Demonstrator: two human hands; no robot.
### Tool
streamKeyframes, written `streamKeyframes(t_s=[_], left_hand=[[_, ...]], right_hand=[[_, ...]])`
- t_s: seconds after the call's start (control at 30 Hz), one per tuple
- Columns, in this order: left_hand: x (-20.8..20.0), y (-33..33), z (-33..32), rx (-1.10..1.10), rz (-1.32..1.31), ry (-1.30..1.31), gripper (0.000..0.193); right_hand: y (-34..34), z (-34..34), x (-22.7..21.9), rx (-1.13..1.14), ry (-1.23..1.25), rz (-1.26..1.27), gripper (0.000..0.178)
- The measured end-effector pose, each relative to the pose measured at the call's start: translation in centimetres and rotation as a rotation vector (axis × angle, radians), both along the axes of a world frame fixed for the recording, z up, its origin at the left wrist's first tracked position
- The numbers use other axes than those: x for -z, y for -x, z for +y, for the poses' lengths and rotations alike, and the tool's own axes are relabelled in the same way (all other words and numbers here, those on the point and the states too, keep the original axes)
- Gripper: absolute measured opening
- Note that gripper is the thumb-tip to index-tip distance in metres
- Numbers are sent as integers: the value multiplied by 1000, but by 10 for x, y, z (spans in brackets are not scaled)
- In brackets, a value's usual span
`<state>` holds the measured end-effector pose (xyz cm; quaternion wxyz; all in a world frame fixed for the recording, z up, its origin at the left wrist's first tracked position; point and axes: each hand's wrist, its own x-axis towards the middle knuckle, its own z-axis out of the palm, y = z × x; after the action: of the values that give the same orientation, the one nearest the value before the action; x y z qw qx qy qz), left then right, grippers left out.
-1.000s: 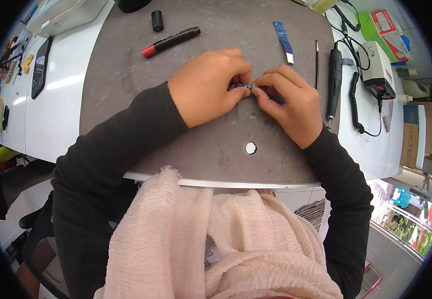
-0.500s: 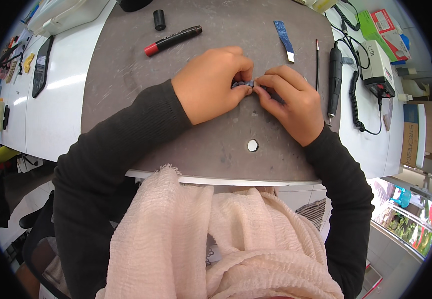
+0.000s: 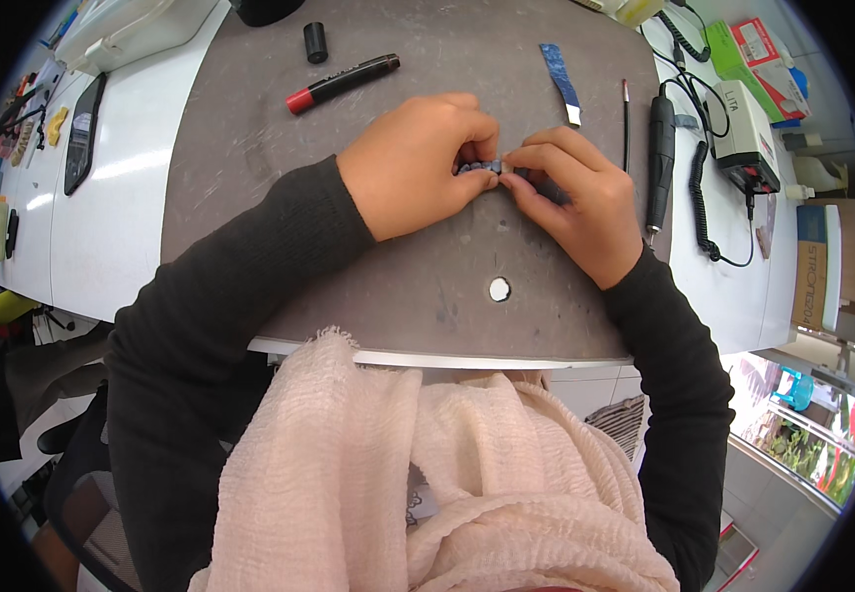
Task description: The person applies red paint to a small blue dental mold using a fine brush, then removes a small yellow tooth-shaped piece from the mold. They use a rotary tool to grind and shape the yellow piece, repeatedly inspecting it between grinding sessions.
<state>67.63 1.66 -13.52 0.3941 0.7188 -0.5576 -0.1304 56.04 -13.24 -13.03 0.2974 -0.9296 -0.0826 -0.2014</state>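
because the small dark blue piece point(image 3: 480, 167) is mostly covered by fingers, one sees only a short row of rounded bumps, between the two hands and over the bench point(image 3: 378, 316). from its size against the fingertips, i judge that it is very light. it seems rather stiff, but i cannot tell if it is hard or a little soft; the bumps may be fragile under strong pressure. its surface looks somewhat smooth, so a small slip seems possible. in my judgement, the better place to take hold is at the two ends, with low force, leaving the bumps free.

the grip of the left hand point(image 3: 418, 168) is closed on the piece. at its right end is the right hand point(image 3: 580, 197), with thumb and forefinger close together; whether this grip presses the piece or is only just beside it, i cannot tell. farther out, beyond the hands, lie a red-and-black marker point(image 3: 344, 84) and, more to the right, a blue strip point(image 3: 561, 84) with a white end and a thin dark stick point(image 3: 627, 128).
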Motion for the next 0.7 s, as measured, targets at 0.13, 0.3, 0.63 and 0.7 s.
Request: streamKeyframes(t_s=[0.13,0.3,0.63,0.7], left_hand=[[0,0,1,6,2,14,12],[-1,2,-1,2,-15,2,12],[-1,1,-2,18,-27,4,14],[-1,1,-2,13,-32,9,13]], right_hand=[[-1,3,2,8,58,-35,12],[-1,2,3,-27,158,-116,12],[1,4,8,-13,141,-138,13],[1,3,8,-13,124,-123,13]])
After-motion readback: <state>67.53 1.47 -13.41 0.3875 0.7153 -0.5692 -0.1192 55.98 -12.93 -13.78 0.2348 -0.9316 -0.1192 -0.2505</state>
